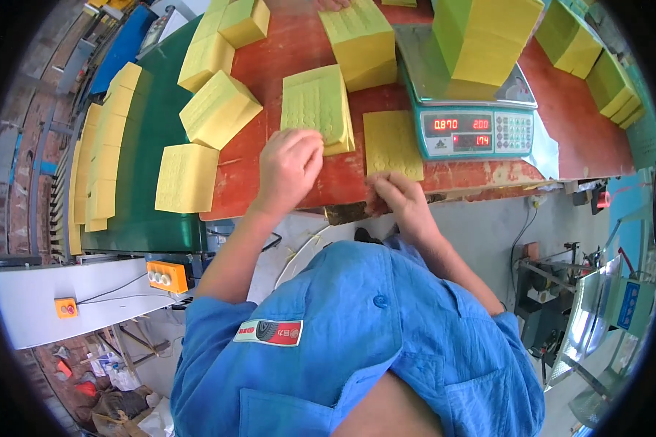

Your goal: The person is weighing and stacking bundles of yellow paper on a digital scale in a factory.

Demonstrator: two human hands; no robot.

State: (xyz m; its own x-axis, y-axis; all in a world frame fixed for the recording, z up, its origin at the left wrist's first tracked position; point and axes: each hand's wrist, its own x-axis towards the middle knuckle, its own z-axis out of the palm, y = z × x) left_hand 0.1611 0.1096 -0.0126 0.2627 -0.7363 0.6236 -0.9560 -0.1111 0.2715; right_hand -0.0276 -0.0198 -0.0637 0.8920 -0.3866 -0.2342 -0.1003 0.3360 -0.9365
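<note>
My left hand (291,164) is closed, its fingers curled at the near left corner of a short stack of embossed yellow paper (313,102). Whatever lies between those fingertips is hidden. Closed in a pinch, my right hand (399,195) meets the near edge of a thin, flat pile of yellow paper (393,142) on the red tabletop (248,171). I cannot make out what it pinches. Just right of that pile stands a teal digital scale (477,135) with a lit red display, carrying a tall yellow paper stack (481,36).
Yellow paper blocks (186,178) line the table's left side, and more blocks (568,40) stand at the far right. A green surface (142,175) adjoins on the left with a row of yellow stacks (106,167). Another person's hand (333,4) rests on a tall block (361,44) at the top.
</note>
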